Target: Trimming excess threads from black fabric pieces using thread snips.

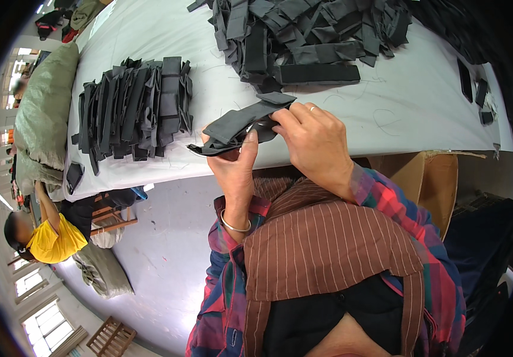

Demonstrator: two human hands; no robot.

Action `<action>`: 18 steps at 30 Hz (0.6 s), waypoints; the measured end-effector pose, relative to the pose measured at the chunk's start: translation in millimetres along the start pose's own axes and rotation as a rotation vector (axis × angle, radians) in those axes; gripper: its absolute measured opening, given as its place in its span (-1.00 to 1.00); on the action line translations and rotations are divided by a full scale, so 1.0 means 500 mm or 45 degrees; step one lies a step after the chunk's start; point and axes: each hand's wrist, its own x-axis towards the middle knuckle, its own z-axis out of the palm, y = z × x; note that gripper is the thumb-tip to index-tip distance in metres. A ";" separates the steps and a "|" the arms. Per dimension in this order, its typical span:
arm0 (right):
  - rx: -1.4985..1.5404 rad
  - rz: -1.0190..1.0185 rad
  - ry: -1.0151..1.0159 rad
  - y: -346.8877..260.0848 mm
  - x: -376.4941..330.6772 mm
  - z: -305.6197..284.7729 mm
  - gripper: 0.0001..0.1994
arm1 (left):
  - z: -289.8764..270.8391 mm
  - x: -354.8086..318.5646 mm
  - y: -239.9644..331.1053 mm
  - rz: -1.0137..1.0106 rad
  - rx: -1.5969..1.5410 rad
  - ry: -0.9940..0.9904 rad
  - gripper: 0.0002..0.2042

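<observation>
Over the near edge of the white-covered table, both of my hands hold a dark grey folded fabric piece (235, 124). My left hand (235, 163) grips it from below, with the thumb pressed up against its underside. The fingers of my right hand (316, 137) pinch its right end. To the left on the table stands a tight row of similar dark fabric pieces (134, 110), set on edge side by side. Beyond my hands lies a loose heap of the same folded pieces (304, 30).
The table (209, 77) has loose threads scattered on it. A small black object (74, 177) lies at its left corner. Large stuffed sacks (45, 107) lean along the left, near a person in yellow (60, 238). An open cardboard box (438, 190) stands below the table at right.
</observation>
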 end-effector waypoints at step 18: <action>0.062 0.029 -0.010 0.016 0.003 0.001 -0.96 | 0.001 0.026 0.016 -0.024 0.014 -0.125 -0.59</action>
